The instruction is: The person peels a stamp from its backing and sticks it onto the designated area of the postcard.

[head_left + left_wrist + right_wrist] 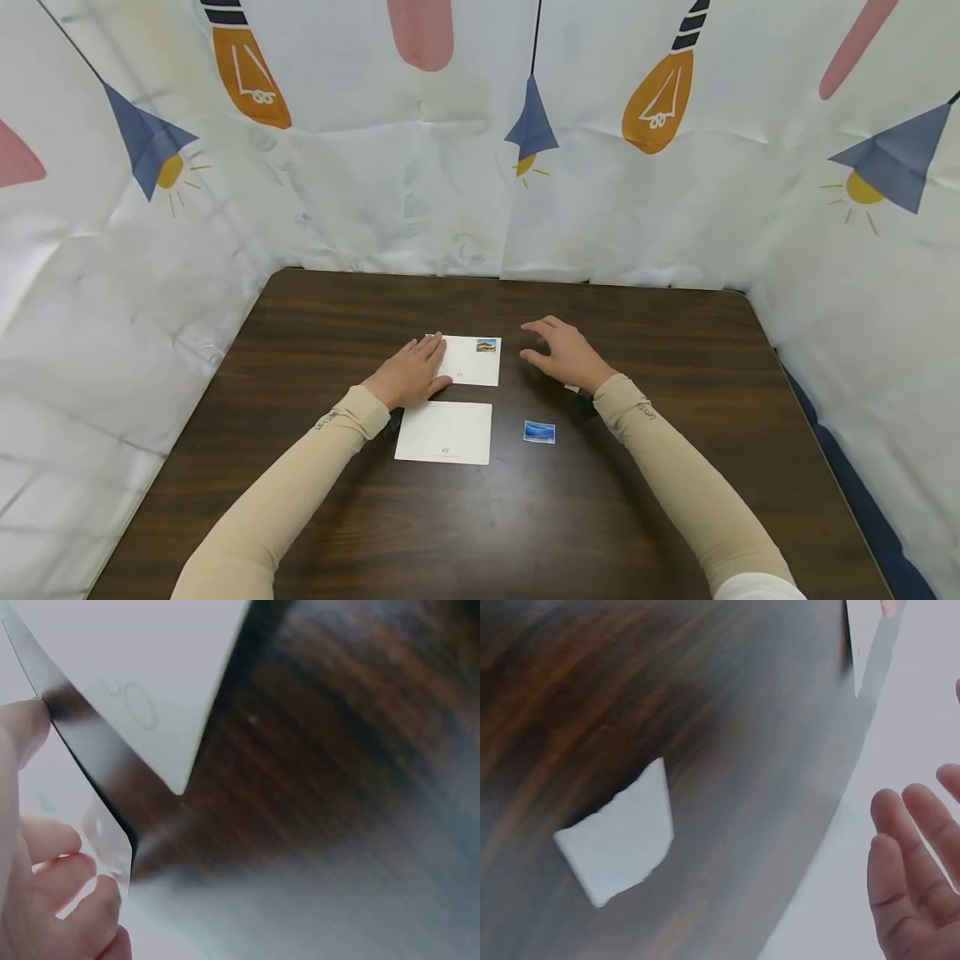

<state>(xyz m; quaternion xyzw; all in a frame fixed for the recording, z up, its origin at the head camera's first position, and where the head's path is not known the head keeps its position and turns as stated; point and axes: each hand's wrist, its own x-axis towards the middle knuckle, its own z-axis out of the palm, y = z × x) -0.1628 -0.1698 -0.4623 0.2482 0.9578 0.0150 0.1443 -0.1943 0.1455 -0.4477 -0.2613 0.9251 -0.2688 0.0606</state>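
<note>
My left hand [411, 371] rests with its fingers laid out on the left part of a white envelope or card [472, 367]. That card bears a stamp with a building picture [486, 344] at its upper right corner. Below it lies a second white card [444, 437]; faint pencil marks show on a white card corner [150, 690] in the left wrist view. My right hand [564, 353] hovers right of the stamped card, fingers loosely bent and holding nothing. Under its wrist lies a small white paper piece [622, 840] with ragged edges. A blue landscape stamp [539, 432] lies right of the lower card.
Everything lies on a dark wood-grain table [360, 533]. A white cloth [420, 200] printed with lamps and bulbs hangs behind the table and along both sides.
</note>
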